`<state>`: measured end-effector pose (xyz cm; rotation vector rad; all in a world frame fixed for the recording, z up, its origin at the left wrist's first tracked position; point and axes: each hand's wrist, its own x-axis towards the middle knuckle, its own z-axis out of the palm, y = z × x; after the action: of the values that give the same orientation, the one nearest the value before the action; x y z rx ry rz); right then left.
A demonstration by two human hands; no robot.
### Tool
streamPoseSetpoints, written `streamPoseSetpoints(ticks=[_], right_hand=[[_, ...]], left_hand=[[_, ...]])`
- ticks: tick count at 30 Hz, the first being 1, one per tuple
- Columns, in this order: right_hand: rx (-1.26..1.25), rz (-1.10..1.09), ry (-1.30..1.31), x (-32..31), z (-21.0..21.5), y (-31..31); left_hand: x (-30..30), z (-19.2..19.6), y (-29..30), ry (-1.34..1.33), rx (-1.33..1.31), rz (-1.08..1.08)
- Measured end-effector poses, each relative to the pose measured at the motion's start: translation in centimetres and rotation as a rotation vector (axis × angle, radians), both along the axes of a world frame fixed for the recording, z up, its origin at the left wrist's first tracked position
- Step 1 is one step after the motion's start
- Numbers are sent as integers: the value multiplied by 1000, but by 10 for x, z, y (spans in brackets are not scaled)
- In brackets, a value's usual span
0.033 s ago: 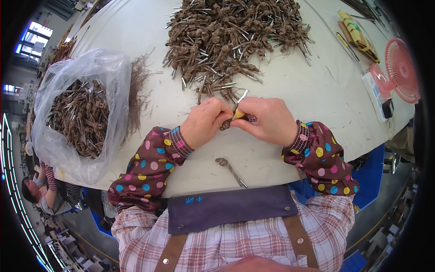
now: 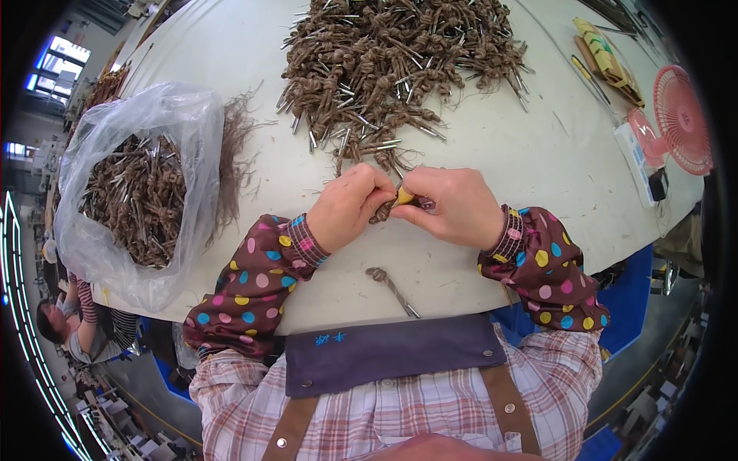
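Observation:
Close together above the middle of the table, my two hands work on a brown knotted cord (image 2: 380, 213). My left hand (image 2: 352, 203) is closed, pinching the cord between thumb and fingers. My right hand (image 2: 455, 206) is closed round a small tool with a yellow part (image 2: 403, 195); its kind is mostly hidden by the fingers. Nearer to me, a single brown knotted cord with a silvery end (image 2: 393, 293) lies on the table. Just beyond my hands spreads a big pile of similar knotted cords with metal tips (image 2: 384, 69).
At the left stands a clear plastic bag (image 2: 196, 131) full of knotted cords, with loose brown fibres (image 2: 234, 154) beside it. On the right are a pink fan (image 2: 682, 119), a yellow-handled tool (image 2: 584, 73) and a folded package (image 2: 607, 61). A person (image 2: 81, 323) sits at far left.
The silvery piece that stuck up between my hands no longer shows there. My hands have barely shifted and keep their grips.

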<state>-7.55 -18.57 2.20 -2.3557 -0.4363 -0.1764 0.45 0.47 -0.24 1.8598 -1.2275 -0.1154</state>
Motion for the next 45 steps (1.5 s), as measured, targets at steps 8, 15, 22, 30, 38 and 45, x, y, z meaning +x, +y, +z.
streamPoseSetpoints(ticks=[8, 15, 22, 30, 38, 45], right_hand=[[115, -82, 101, 11, -2, -18], [-24, 36, -13, 9, -16, -2], [41, 349, 202, 0, -17, 8], [107, 177, 126, 8, -25, -3], [324, -30, 113, 15, -30, -3], [599, -131, -15, 9, -15, 3]], left_hand=[[16, 18, 11, 242, 175, 75], [36, 37, 37, -438, 318, 258], [32, 39, 11, -337, 403, 195], [47, 26, 2, -305, 444, 157], [44, 31, 2, -117, 281, 215], [8, 27, -8, 464, -233, 108]])
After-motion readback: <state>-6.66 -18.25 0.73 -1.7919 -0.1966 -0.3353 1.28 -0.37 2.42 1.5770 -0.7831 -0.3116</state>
